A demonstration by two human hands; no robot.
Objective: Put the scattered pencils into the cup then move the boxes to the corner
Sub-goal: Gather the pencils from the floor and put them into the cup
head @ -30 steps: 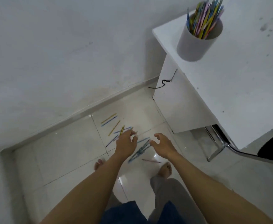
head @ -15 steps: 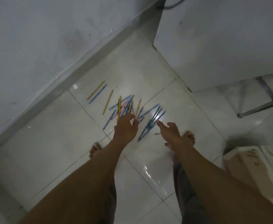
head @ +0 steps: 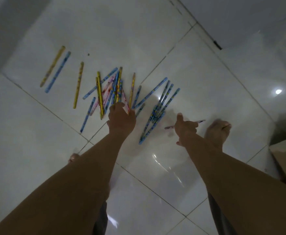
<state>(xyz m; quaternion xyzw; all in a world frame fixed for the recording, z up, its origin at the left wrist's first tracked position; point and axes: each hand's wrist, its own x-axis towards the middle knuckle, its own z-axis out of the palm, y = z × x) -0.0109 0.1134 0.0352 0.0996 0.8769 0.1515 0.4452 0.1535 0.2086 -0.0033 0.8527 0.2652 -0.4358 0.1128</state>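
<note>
The left hand (head: 122, 118) reaches down onto the near ends of a crossed heap of thin blue, yellow and pink wooden pencils (head: 116, 89). Its fingertips are hidden, so I cannot tell whether it grips any. The right hand (head: 186, 128), thumb spread, hangs over a single pink pencil (head: 168, 127); contact is unclear. More lie scattered left on the glossy white tiled floor (head: 206, 73). Likely light, stiff and apt to roll on slick tile, they are best raked together and pinched mid-shaft as a bundle.
</note>
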